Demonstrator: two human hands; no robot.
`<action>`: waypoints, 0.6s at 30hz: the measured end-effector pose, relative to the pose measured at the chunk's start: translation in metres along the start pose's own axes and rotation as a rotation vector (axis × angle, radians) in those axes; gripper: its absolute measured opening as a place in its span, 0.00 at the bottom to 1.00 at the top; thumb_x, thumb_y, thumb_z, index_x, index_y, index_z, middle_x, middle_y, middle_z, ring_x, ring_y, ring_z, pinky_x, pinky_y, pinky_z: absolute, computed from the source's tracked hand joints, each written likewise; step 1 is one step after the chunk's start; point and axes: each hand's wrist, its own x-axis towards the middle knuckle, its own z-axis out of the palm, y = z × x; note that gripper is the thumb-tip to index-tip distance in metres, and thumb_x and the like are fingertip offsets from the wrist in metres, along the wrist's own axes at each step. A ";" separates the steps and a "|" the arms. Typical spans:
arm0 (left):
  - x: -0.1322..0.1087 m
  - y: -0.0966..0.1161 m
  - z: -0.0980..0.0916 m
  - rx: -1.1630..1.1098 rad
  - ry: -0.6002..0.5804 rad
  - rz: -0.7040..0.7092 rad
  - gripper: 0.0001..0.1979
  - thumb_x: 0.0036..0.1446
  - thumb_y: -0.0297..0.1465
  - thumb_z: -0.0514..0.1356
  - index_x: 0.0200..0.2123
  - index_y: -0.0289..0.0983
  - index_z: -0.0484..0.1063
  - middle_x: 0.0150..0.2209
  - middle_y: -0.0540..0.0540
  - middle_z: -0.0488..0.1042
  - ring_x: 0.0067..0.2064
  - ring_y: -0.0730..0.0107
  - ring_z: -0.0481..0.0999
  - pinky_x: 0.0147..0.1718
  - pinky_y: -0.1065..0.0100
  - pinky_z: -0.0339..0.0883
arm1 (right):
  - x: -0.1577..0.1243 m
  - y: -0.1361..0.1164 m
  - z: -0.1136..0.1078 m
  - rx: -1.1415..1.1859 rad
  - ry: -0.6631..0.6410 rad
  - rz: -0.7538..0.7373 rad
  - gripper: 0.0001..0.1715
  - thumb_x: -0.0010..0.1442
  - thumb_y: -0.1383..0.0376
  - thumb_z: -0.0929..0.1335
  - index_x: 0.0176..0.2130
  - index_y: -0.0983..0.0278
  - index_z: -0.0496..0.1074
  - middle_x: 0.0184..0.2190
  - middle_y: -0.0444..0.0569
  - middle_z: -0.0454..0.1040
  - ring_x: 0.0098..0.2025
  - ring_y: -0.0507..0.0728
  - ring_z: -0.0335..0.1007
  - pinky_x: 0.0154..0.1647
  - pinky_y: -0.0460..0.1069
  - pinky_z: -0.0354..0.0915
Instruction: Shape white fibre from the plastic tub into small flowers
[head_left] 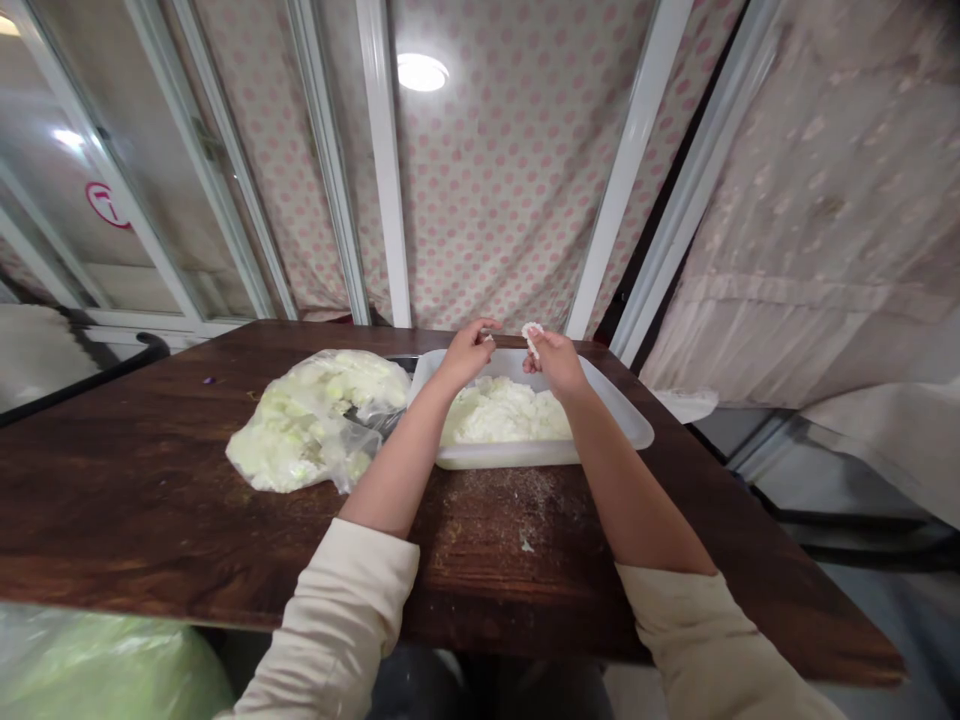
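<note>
My right hand [552,358] pinches a small white, crumbly-looking piece [532,338] above the far part of a white plastic tub [510,455]. To its left, my left hand [471,352] is raised over the tub's far left side, with its index finger stretched out and its thumb apart. A pale spot shows near that thumb, too small to make out. Inside the tub lies a heap of white to pale-green soft bits [510,410]; their kind is unclear. Left of the tub, a clear plastic bag [315,420] holds similar pale yellow-green pieces.
The dark wooden table [150,480] carries scattered crumbs [517,510] in front of the tub. Below its left front edge is another bag [105,660] with light-green contents. Behind stand white-framed panels with a dotted curtain [517,170]. Cloth-covered furniture [892,440] is at the right.
</note>
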 end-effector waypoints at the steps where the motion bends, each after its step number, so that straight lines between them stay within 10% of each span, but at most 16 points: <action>1: -0.001 0.002 0.000 -0.013 -0.013 -0.009 0.16 0.46 0.24 0.50 0.39 0.36 0.69 0.20 0.54 0.62 0.22 0.77 0.64 0.26 0.73 0.59 | -0.001 -0.001 0.001 0.032 -0.024 0.015 0.21 0.49 0.51 0.68 0.23 0.64 0.61 0.12 0.37 0.57 0.16 0.48 0.61 0.18 0.43 0.56; 8: -0.003 0.007 -0.002 -0.045 0.008 -0.041 0.12 0.44 0.25 0.50 0.32 0.35 0.70 0.20 0.53 0.64 0.22 0.77 0.63 0.25 0.72 0.59 | -0.008 -0.007 0.005 0.138 -0.228 0.095 0.12 0.47 0.65 0.71 0.33 0.67 0.68 0.26 0.47 0.74 0.31 0.52 0.72 0.35 0.47 0.67; 18: -0.003 0.008 -0.004 -0.033 0.034 -0.080 0.10 0.45 0.25 0.50 0.27 0.35 0.71 0.20 0.52 0.66 0.22 0.77 0.63 0.24 0.73 0.59 | -0.008 -0.003 0.004 -0.033 -0.243 0.050 0.23 0.42 0.50 0.72 0.24 0.65 0.64 0.16 0.43 0.68 0.19 0.51 0.68 0.19 0.44 0.62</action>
